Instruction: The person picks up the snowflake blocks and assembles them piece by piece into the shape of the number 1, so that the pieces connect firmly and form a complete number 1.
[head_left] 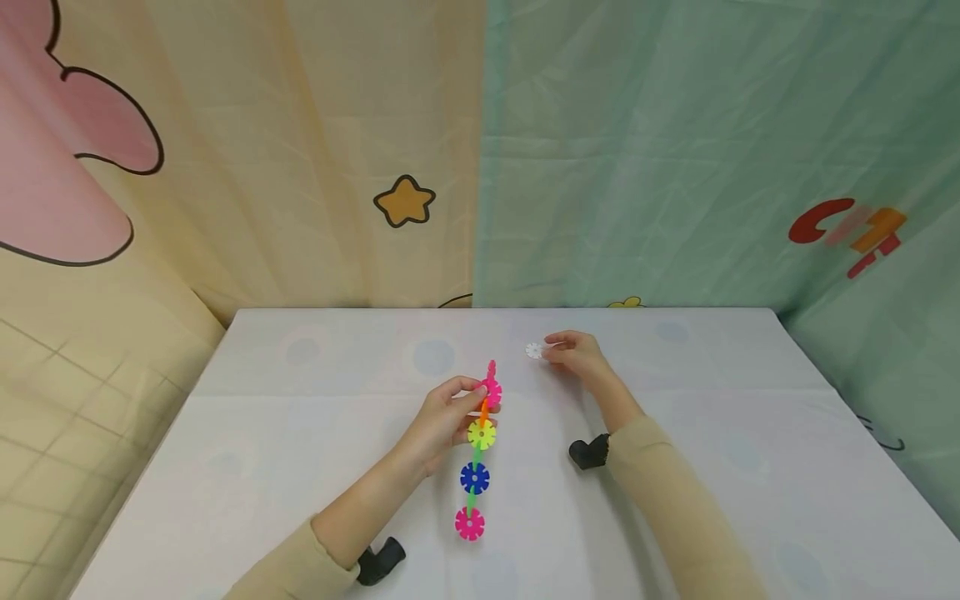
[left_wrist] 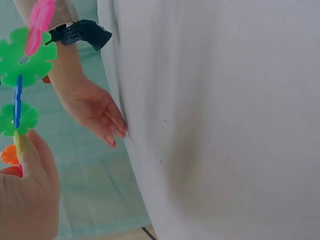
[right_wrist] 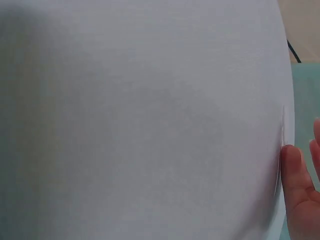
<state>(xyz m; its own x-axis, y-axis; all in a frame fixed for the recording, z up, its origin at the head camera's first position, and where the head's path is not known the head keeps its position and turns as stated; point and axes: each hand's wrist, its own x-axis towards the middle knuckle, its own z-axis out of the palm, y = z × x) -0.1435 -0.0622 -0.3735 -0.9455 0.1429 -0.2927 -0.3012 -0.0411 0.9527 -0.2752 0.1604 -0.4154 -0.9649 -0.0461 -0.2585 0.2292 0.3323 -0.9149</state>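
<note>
My left hand (head_left: 442, 421) pinches a chain of interlocking snowflake discs (head_left: 475, 478) near its upper end. Pink, orange, yellow, green and blue discs make up the chain, with a pink one at the bottom. The same chain (left_wrist: 22, 60) stands close to the camera in the left wrist view, thumb against it. At the far part of the table, a small white snowflake disc (head_left: 534, 351) lies beside the fingertips of my right hand (head_left: 576, 354). Those fingers are fairly straight and parted from the thumb; whether they touch the disc, I cannot tell.
The white-covered table (head_left: 337, 483) carries pale round spots and ends at a back edge below a yellow and green curtain (head_left: 637, 150). Black wrist-worn devices (head_left: 588, 452) stick out from both sleeves.
</note>
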